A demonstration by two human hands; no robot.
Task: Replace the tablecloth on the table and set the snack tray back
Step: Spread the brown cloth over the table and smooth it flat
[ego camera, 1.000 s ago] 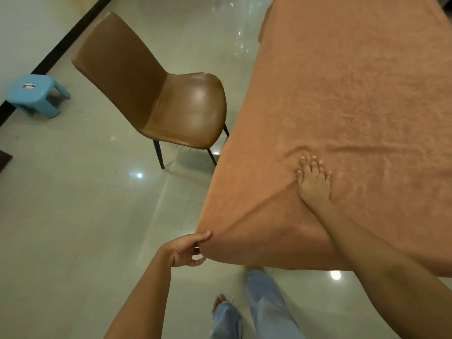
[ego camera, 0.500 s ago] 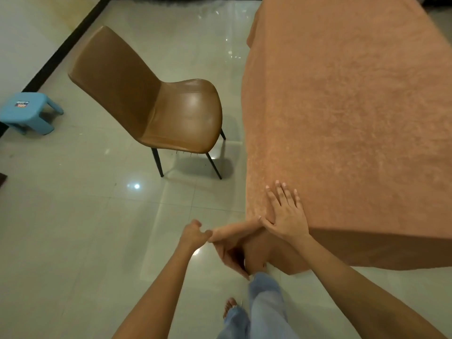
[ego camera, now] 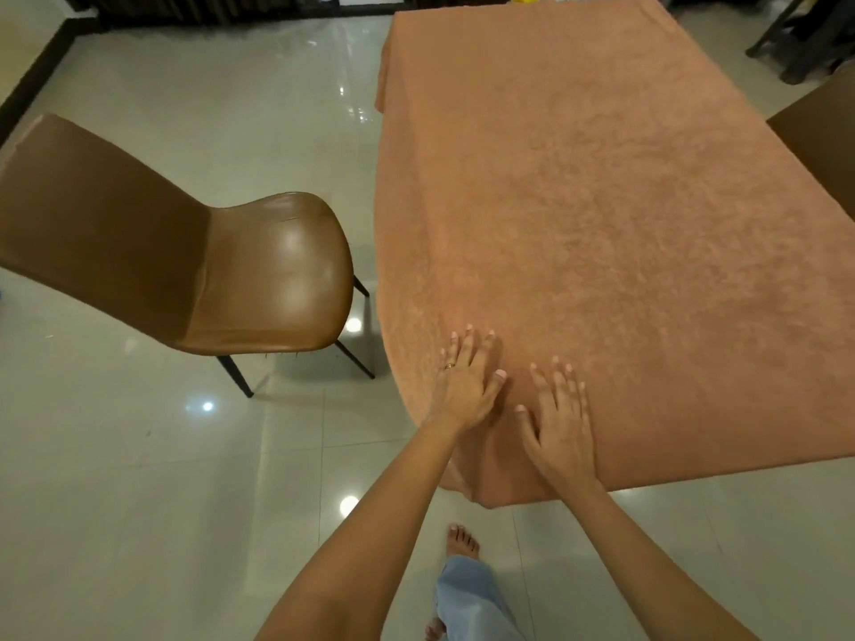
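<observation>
- Warm, even overhead light; bright lamp spots glare on the glossy floor (ego camera: 139, 478).
- Soft shadow beneath the chair (ego camera: 273, 275).
- Wide-angle bending at edges; my view is mostly sharp.

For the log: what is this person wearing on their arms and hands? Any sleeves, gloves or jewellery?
No sleeves, gloves or watch show anywhere up to the frame edge. The left hand has a thin gold-coloured ring on one finger. The right hand shows no jewellery.
</observation>
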